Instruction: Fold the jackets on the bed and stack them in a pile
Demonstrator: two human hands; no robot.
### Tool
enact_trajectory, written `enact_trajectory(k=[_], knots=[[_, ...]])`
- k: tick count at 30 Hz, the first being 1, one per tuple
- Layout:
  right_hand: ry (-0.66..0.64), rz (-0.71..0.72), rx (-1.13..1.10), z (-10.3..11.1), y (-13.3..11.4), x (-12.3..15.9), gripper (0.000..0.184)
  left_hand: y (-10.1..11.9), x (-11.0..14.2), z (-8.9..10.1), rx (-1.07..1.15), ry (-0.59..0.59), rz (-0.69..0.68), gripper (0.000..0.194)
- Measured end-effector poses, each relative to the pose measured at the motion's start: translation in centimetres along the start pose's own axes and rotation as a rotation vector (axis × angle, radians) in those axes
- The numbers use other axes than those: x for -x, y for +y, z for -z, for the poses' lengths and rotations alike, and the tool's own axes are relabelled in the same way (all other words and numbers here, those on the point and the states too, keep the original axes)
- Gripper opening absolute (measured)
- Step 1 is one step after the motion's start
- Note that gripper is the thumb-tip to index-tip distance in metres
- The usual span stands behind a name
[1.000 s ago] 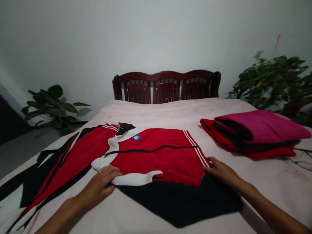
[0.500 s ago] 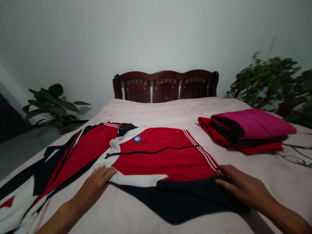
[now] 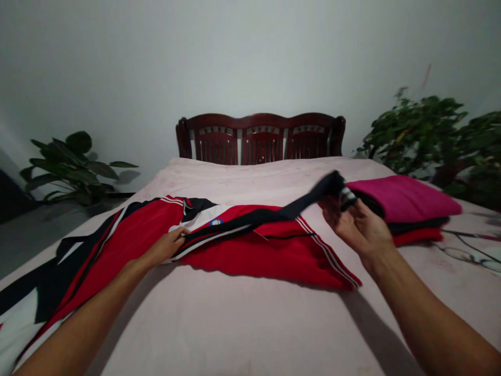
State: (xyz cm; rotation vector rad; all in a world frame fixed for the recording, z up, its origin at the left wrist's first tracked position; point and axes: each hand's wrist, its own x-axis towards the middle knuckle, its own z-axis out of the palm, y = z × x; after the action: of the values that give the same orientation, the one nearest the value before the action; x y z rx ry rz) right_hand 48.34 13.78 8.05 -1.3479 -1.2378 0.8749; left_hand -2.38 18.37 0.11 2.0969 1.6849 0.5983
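Both hands (image 3: 166, 246) (image 3: 360, 227) pinch the supple red jacket (image 3: 254, 257), its dark sleeve (image 3: 289, 209) a narrow, slanting band.

Raised dark sleeve (image 3: 291, 208) blurred at its end, badge (image 3: 216, 222) partly covered, second jacket (image 3: 131, 235), eyeglasses (image 3: 460, 255) cut off by edges

Red zip-up fabric jacket (image 3: 258, 258): white at shoulder, black zip line, parallel white stripes along hem. Its long navy-black sleeve (image 3: 289, 206) has a thin white edge; round badge (image 3: 216, 222) blue-rimmed, pale centre. Second fabric jacket (image 3: 135, 240): red, navy-black, white panels, white shoulder stripes. Folded cloth stack (image 3: 410, 197): magenta top, black middle, red bottom. Bedsheet (image 3: 242, 324): pale pink, faint darker-pink blotches. Slatted wooden headboard (image 3: 263, 123): dark reddish-brown.
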Motion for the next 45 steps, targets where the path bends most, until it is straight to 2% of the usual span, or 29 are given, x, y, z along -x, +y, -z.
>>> enact_trajectory(k=[2,4,6,9,11,13,16,18,21,23,26,28,30,32,34,35,37,41,45], knots=[[-0.05,-0.031,-0.187,-0.7,1.5,-0.9,0.048,-0.1,-1.1,-0.1,-0.011,0.001,0.029,0.044],[-0.152,-0.138,-0.208,-0.9,3.8,0.1,0.049,0.0,-0.9,-0.3,-0.03,-0.043,0.053,0.052],[-0.232,-0.194,0.046,-0.5,6.2,2.2,0.053,0.3,0.0,-0.8,-0.096,-0.052,0.073,0.059],[-0.266,-0.052,0.582,0.9,8.8,5.4,0.057,1.7,2.0,-2.1,-0.352,0.05,-0.007,0.069],[-0.255,0.062,0.84,1.9,9.8,6.7,0.057,2.6,3.0,-3.1,-0.525,0.102,-0.084,0.057],[-0.238,0.128,0.944,2.7,10.5,7.1,0.05,3.1,3.6,-3.9,-0.589,0.095,-0.111,0.04],[-0.212,0.213,0.902,3.3,10.8,6.7,0.035,2.5,3.9,-3.9,-0.526,0.109,-0.091,0.035],[-0.225,0.212,0.803,3.4,10.3,5.8,0.032,1.6,3.7,-2.8,-0.405,0.157,-0.031,0.039],[-0.315,0.137,0.645,3.6,8.4,3.4,0.036,-0.1,3.2,-0.1,-0.191,0.202,0.052,0.047],[-0.37,0.059,0.61,3.7,7.3,1.2,0.043,-1.2,3.0,1.6,-0.111,0.196,0.057,0.049],[-0.449,-0.005,0.712,3.2,6.8,-1.6,0.043,-2.7,3.6,2.5,-0.133,0.097,0.08,0.046],[-0.494,0.053,0.879,2.1,7.5,-2.6,0.034,-3.2,4.5,2.1,-0.234,-0.014,0.159,0.04],[-0.456,0.14,1.067,0.6,8.3,-2.6,0.028,-3.1,5.7,1.2,-0.327,-0.077,0.219,0.038],[-0.326,0.25,1.194,-0.8,9.1,-1.9,0.03,-2.8,6.7,0.6,-0.328,-0.066,0.207,0.041],[-0.192,0.402,1.216,-1.9,9.8,-0.9,0.036,-2.3,7.5,0.2,-0.264,-0.021,0.179,0.046],[-0.164,0.482,1.195,-2.2,10.2,-0.4,0.039,-2.1,7.8,0.0,-0.242,-0.002,0.186,0.048],[-0.217,0.578,1.133,-2.6,11.2,0.5,0.045,-1.6,8.2,-0.2,-0.253,0.006,0.236,0.049],[-0.38,0.51,1.094,-2.7,12.8,1.1,0.045,0.2,8.3,-1.0,-0.443,-0.032,0.333,0.045],[-0.269,0.435,1.121,-4.3,11.3,-0.2,0.037,2.6,8.0,-1.9,-0.64,0.141,0.15,0.041]])
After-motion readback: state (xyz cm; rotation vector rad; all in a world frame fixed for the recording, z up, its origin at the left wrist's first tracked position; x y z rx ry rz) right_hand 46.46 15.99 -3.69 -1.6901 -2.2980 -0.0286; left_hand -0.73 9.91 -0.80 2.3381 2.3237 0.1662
